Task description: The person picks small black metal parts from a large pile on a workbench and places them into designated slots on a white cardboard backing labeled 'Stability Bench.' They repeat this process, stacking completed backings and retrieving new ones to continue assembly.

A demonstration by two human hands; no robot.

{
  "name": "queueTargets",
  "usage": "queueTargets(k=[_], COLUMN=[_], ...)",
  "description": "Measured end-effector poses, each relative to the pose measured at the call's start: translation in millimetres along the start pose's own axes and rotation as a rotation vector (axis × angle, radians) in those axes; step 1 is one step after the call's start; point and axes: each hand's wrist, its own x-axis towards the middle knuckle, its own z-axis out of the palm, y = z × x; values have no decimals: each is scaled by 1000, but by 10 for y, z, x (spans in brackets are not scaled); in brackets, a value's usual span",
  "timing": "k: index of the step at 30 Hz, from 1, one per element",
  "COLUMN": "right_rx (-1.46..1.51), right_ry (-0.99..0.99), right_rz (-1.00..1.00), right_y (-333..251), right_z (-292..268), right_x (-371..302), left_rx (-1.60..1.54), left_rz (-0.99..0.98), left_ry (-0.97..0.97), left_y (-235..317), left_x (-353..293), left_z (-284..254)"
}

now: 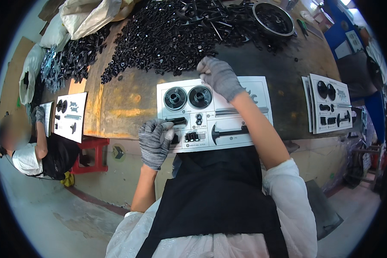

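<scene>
The printed card (220,101) lies mid-frame on the desk (137,88), below the hardware pile (159,45), likely for reach; left hand (154,144) curls at its left edge, right hand (222,79) at its top, each grip's contents unclear.

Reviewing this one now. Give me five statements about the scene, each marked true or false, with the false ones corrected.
1. The left hand overlaps the printed parts sheet in view. True.
2. Both hands are bare. False: they wear gray gloves.
3. The right hand is near the pile of dark hardware. True.
4. A round dish stands left of the pile. False: the metal-rimmed dish is at its right.
5. The stool is blue. False: the plastic stool is red.
</scene>
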Motion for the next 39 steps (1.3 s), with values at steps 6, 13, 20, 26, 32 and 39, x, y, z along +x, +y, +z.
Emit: queueTargets(k=[6,13,20,26,32,39], right_rx=[389,-65,18,34,-345,404], right_ry=[-322,-463,-346,-52,39,43], right_rz=[-266,-290,-372,5,222,278], right_y=[-273,-412,-320,-413,378,-92], right_z=[56,236,322,-132,62,-279], right_x=[-1065,-1117,-1196,-651,327,-506], left_rx=[-22,4,14,31,296,-542], left_rz=[25,24,36,-71,-99,-320], left_ry=[-103,-212,-216,11,-53,-129], left_y=[142,358,325,-29,-887,-298], left_x=[3,67,17,663,1611,1194], left_z=[57,205,282,-20,529,191])
